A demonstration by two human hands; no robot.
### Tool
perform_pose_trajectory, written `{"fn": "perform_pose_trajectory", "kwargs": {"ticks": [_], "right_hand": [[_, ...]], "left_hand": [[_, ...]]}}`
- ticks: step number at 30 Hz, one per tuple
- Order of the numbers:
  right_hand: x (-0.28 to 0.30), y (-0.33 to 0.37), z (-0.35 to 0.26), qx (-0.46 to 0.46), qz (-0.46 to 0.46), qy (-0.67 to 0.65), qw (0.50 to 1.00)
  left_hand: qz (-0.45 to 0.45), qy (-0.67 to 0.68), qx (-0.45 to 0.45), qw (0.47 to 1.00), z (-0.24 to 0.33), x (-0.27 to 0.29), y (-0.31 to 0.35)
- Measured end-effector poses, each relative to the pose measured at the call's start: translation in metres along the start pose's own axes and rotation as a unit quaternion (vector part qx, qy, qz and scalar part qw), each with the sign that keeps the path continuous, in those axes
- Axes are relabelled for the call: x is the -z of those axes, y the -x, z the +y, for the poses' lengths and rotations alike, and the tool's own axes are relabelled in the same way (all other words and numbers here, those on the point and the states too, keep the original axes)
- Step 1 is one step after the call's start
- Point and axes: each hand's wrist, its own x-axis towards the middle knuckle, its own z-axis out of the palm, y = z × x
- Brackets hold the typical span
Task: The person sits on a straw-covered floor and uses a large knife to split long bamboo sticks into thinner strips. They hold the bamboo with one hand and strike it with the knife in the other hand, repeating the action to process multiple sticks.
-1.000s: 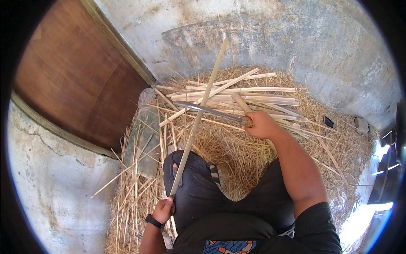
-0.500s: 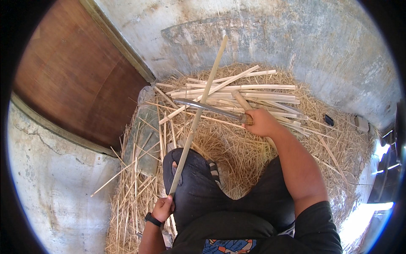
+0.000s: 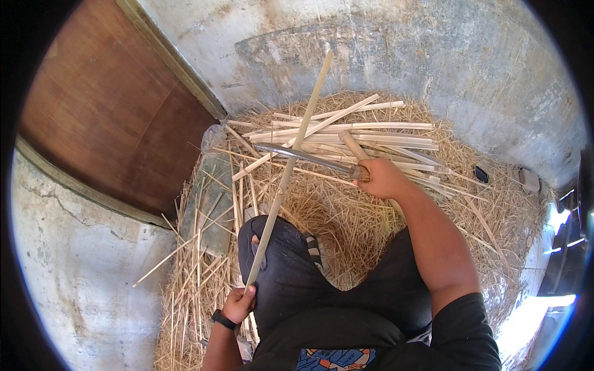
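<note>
While I sit on the straw, the long bamboo strip (image 3: 286, 176) runs from lower centre up to the top middle of the frame, slanting across my knee.

Item: left hand (image 3: 238, 304), lower centre, fingers wrapped tight round the strip's near end; this anchors it so the length stands steady, I judge.

Item: right hand (image 3: 382, 178), centre right, fist closed on the wooden handle of a long-bladed knife (image 3: 306, 156). The blade lies nearly level and meets the strip about midway, seemingly placed to split or shave it; whether the edge has bitten in is too fine to tell.

Item: stack of cut bamboo slats (image 3: 359, 133), just beyond the blade, laid roughly parallel, likely for sorting.

Item: straw and shavings (image 3: 328, 216), spread under and around my legs, with loose splints (image 3: 204, 247) at left.

Item: brown wooden door (image 3: 117, 117), upper left; concrete wall (image 3: 433, 55), top.

Item: small dark object (image 3: 481, 174), right, unidentifiable. My feet are hidden; the far right is lost in glare.
</note>
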Motion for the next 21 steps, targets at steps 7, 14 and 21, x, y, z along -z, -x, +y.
{"fn": "perform_pose_trajectory", "kwargs": {"ticks": [7, 14, 21], "right_hand": [[-0.0017, -0.0002, 0.0022, 0.009, 0.010, -0.004, 1.000], [-0.0009, -0.0001, 0.0009, 0.005, 0.008, 0.004, 1.000], [-0.0038, -0.0005, 0.0068, 0.013, 0.038, -0.003, 0.999]], "left_hand": [[0.001, 0.001, 0.001, 1.000, -0.0008, 0.0004, -0.0006], [0.001, -0.003, 0.007, 1.000, 0.0018, 0.0000, 0.0000], [-0.001, -0.002, -0.002, 1.000, -0.0025, 0.0019, -0.0008]]}}
